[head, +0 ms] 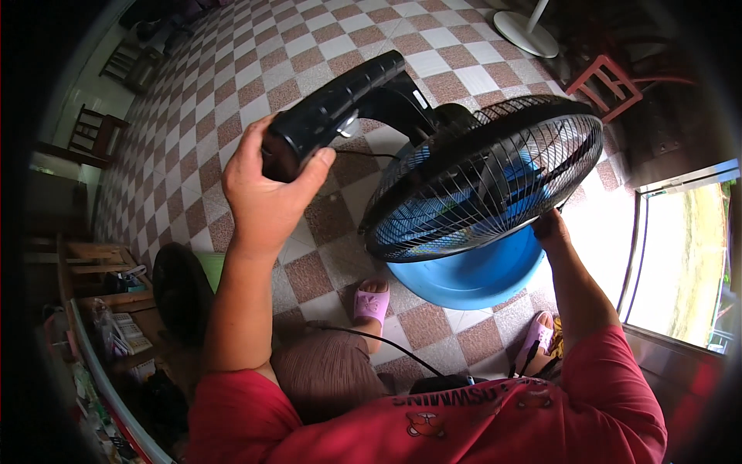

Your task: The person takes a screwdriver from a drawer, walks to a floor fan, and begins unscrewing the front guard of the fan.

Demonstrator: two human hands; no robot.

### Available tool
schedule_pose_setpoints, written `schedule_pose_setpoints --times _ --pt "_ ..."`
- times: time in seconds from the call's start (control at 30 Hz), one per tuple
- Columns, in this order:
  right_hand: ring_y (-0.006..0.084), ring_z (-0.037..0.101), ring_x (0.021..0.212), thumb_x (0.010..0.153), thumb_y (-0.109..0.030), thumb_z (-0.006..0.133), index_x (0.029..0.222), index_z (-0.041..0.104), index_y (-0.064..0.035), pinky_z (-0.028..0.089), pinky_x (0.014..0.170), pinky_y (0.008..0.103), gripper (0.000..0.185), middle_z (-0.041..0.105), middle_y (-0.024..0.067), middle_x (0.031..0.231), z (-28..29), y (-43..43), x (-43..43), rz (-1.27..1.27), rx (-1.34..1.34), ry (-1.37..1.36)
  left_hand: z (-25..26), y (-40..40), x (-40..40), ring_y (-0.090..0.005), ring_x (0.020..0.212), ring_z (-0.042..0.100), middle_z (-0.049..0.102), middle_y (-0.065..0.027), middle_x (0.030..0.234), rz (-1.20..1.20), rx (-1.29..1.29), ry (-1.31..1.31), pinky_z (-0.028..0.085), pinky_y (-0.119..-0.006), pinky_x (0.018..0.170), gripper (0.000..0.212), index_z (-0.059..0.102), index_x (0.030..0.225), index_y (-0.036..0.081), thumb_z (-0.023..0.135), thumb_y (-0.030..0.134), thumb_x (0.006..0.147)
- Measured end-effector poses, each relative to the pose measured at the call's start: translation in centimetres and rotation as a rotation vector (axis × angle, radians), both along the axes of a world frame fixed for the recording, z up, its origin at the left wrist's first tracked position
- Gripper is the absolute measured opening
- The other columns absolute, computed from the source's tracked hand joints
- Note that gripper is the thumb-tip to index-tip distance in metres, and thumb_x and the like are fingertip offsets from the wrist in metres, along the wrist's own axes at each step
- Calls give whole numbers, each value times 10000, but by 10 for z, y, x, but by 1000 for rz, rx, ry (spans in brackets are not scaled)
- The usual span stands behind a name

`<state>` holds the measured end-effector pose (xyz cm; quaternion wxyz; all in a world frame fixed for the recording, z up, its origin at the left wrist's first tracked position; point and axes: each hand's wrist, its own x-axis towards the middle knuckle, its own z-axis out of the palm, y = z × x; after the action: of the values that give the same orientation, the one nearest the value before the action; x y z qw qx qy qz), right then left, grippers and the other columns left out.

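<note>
A black electric fan [487, 180] with a round wire grille is held up in front of me, tilted over a blue plastic basin [464, 284]. My left hand [266, 174] grips the end of the fan's black base [342, 104], thumb and fingers around it. A silvery knob [348, 127] shows on the base. At the grille's lower right edge is my right hand [549, 229], its fingers mostly hidden behind the rim. The basin stands on the tiled floor, partly covered by the fan. Behind the base runs a thin dark cord [368, 153].
On the left stands a glass-edged display case [98, 348] with goods inside, beside a dark round seat [179, 293] and a green bin [210, 268]. A red chair [608, 87] and a white stand base [524, 35] are at upper right. A bright doorway [675, 255] opens at right.
</note>
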<state>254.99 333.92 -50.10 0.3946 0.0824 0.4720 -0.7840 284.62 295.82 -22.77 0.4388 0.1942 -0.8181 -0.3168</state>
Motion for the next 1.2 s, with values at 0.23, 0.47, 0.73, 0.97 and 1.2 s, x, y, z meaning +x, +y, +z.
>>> schedule_pose_setpoints --times 0.23,0.47,0.73,0.97,1.2 --pt "255 522 959 789 -150 525 1084 509 -75 440 846 411 304 566 77 1025 27 9 37 -63 -37 -24 13 32 17 -228 726 592 597 -112 832 -31 -145 -65 475 -303 657 444 538 965 18 742 145 592" --pt "252 541 887 754 -148 521 1195 394 -114 463 770 442 461 540 87 1002 91 30 81 -110 183 -80 22 63 27 -229 777 584 592 -104 884 -49 -291 -32 468 -313 689 449 534 991 40 730 123 596" --pt "202 563 709 793 -146 509 1166 439 -73 488 568 314 387 544 112 955 168 72 126 -66 383 312 22 77 40 -284 812 573 582 -121 901 -6 -392 -33 467 -356 700 470 522 1000 61 727 161 589" --pt "139 548 687 794 -109 510 1137 483 -30 467 589 266 353 546 85 953 234 50 155 -91 425 821 21 100 52 -286 855 559 566 -114 939 56 -363 -112 456 -364 737 490 505 1031 79 719 177 601" --pt "254 500 1048 673 11 558 1130 534 -156 465 779 312 487 360 119 1292 287 -6 176 70 563 1652 20 121 69 -293 871 547 567 -100 951 28 -425 -28 454 -373 738 495 498 1024 81 723 175 594"
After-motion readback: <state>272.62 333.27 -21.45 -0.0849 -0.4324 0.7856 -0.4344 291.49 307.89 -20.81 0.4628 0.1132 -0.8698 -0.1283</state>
